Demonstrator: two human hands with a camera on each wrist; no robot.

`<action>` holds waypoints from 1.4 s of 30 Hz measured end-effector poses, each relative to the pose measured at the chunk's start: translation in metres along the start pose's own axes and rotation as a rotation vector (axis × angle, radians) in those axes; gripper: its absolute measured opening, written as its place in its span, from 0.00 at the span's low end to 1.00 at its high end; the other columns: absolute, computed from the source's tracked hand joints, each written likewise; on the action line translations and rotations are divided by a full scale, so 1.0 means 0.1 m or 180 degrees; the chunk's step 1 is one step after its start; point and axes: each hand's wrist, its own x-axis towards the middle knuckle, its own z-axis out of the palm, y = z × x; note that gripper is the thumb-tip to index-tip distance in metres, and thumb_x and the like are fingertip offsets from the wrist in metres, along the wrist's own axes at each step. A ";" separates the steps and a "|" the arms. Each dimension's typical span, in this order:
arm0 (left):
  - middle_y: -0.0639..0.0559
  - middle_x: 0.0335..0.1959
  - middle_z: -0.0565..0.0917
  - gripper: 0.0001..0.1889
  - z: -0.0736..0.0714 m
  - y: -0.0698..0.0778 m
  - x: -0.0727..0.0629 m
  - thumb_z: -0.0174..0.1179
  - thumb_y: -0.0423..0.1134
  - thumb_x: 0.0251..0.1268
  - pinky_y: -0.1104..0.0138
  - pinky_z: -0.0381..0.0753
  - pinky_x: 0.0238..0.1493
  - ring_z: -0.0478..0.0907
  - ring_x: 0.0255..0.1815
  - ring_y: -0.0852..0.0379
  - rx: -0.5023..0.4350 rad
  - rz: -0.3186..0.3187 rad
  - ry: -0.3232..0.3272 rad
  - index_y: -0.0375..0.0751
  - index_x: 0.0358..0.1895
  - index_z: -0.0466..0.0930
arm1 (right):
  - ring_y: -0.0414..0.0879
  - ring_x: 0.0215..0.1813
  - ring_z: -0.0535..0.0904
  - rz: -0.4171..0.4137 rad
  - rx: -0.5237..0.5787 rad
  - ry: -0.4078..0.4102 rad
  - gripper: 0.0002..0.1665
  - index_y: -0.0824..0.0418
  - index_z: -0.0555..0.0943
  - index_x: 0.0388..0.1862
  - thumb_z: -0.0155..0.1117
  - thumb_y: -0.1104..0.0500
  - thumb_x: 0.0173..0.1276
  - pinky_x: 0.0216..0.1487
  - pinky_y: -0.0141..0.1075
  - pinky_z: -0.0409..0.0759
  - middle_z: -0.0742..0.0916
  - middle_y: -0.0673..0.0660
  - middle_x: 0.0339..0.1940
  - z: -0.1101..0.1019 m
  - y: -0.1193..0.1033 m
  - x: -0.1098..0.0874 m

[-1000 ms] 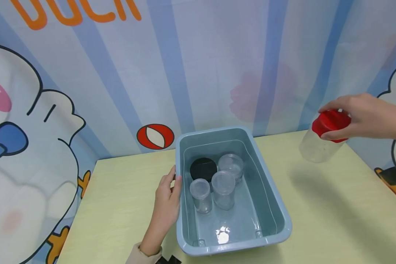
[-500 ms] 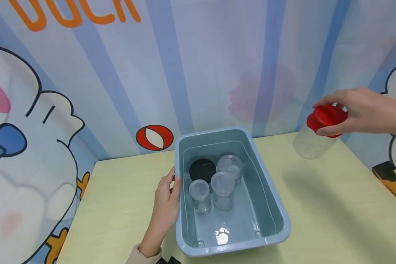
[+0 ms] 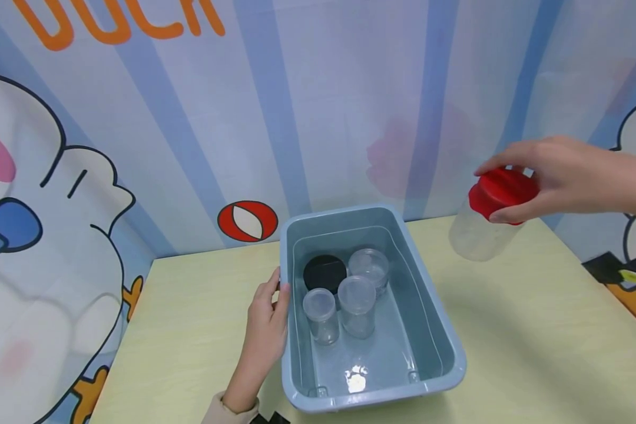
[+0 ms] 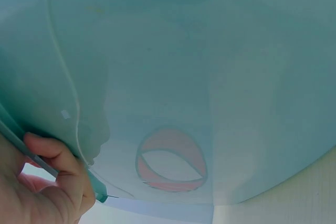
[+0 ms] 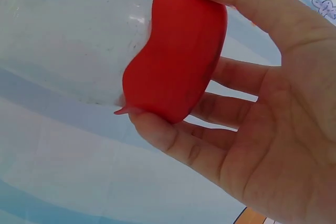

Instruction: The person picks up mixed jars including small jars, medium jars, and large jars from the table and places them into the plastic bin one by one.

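Observation:
My right hand (image 3: 556, 176) grips a clear plastic jar (image 3: 477, 235) by its red lid (image 3: 503, 191), thumb and fingers spread around the lid's edge. The jar hangs tilted above the table, right of the blue plastic tub (image 3: 445, 330). In the right wrist view the lid (image 5: 173, 56) shows a wavy edge over the jar's clear wall (image 5: 68, 40). My left hand (image 3: 265, 324) holds the tub's left rim; the left wrist view has its thumb and fingers (image 4: 63, 166) curled around that rim.
Inside the tub stand a small clear jar (image 3: 323, 324), a taller one (image 3: 358, 315), another clear container (image 3: 371, 265) and a black-lidded one (image 3: 325, 274). A pale yellow table (image 3: 201, 330) lies beneath, with a printed cloth backdrop (image 3: 339, 118) behind it.
My right hand has moved left toward the tub, carrying the red-lidded jar. The left hand, the tub and the containers in it have stayed put.

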 end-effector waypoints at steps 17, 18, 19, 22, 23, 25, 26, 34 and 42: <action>0.40 0.55 0.75 0.25 0.02 0.01 0.00 0.47 0.40 0.81 0.54 0.83 0.51 0.75 0.53 0.46 -0.0019 -0.0023 0.0013 0.42 0.77 0.61 | 0.49 0.43 0.78 -0.0490 -0.0066 0.0036 0.43 0.63 0.79 0.60 0.87 0.52 0.44 0.30 0.38 0.84 0.82 0.54 0.48 -0.11 -0.32 0.01; 0.40 0.55 0.75 0.25 0.02 0.01 0.01 0.47 0.40 0.81 0.54 0.83 0.51 0.75 0.53 0.46 -0.0026 -0.0020 0.0009 0.42 0.77 0.61 | 0.47 0.43 0.78 -0.0502 -0.0081 0.0033 0.43 0.62 0.79 0.60 0.86 0.52 0.45 0.29 0.36 0.83 0.82 0.53 0.48 -0.12 -0.34 0.01; 0.40 0.55 0.75 0.26 0.02 0.01 0.01 0.48 0.41 0.81 0.54 0.83 0.51 0.74 0.53 0.46 -0.0028 -0.0020 0.0006 0.42 0.77 0.61 | 0.47 0.43 0.78 -0.0519 -0.0078 0.0036 0.42 0.61 0.79 0.60 0.86 0.51 0.45 0.29 0.36 0.83 0.82 0.52 0.48 -0.13 -0.36 0.02; 0.41 0.56 0.75 0.26 0.03 0.01 0.02 0.48 0.41 0.81 0.54 0.83 0.52 0.74 0.54 0.46 -0.0046 -0.0020 0.0001 0.42 0.77 0.61 | 0.45 0.42 0.78 -0.0600 -0.0065 0.0041 0.42 0.59 0.80 0.60 0.86 0.50 0.46 0.29 0.33 0.81 0.82 0.50 0.47 -0.14 -0.39 0.02; 0.41 0.55 0.75 0.26 0.03 0.01 0.02 0.48 0.41 0.81 0.54 0.83 0.52 0.75 0.54 0.46 -0.0037 -0.0029 0.0001 0.42 0.77 0.61 | 0.45 0.42 0.78 -0.0631 -0.0050 0.0050 0.41 0.58 0.80 0.60 0.86 0.50 0.46 0.29 0.32 0.81 0.82 0.50 0.47 -0.15 -0.40 0.03; 0.41 0.55 0.75 0.26 0.03 0.01 0.02 0.48 0.41 0.81 0.54 0.83 0.52 0.75 0.53 0.46 -0.0021 -0.0037 0.0007 0.42 0.77 0.61 | 0.44 0.41 0.78 -0.0705 -0.0027 0.0068 0.41 0.57 0.80 0.60 0.86 0.49 0.47 0.28 0.31 0.81 0.82 0.49 0.47 -0.16 -0.41 0.03; 0.41 0.55 0.75 0.26 0.04 0.01 0.02 0.48 0.41 0.81 0.54 0.83 0.52 0.75 0.53 0.46 -0.0022 -0.0037 0.0010 0.42 0.77 0.61 | 0.44 0.41 0.78 -0.0734 -0.0016 0.0073 0.40 0.56 0.80 0.60 0.85 0.49 0.47 0.29 0.31 0.81 0.82 0.49 0.47 -0.16 -0.42 0.04; 0.40 0.55 0.75 0.26 0.03 0.01 0.03 0.48 0.40 0.81 0.54 0.83 0.51 0.76 0.53 0.46 0.0005 -0.0047 0.0007 0.41 0.77 0.61 | 0.43 0.42 0.78 -0.0928 0.0062 0.0076 0.40 0.52 0.80 0.59 0.85 0.45 0.46 0.29 0.31 0.81 0.81 0.46 0.49 -0.18 -0.54 0.04; 0.39 0.55 0.75 0.26 0.02 0.00 0.03 0.47 0.39 0.81 0.53 0.83 0.51 0.75 0.54 0.44 0.0003 -0.0033 -0.0010 0.40 0.77 0.61 | 0.43 0.45 0.78 -0.1144 0.0206 -0.0049 0.40 0.49 0.80 0.59 0.85 0.44 0.46 0.31 0.30 0.82 0.81 0.44 0.50 -0.17 -0.75 0.08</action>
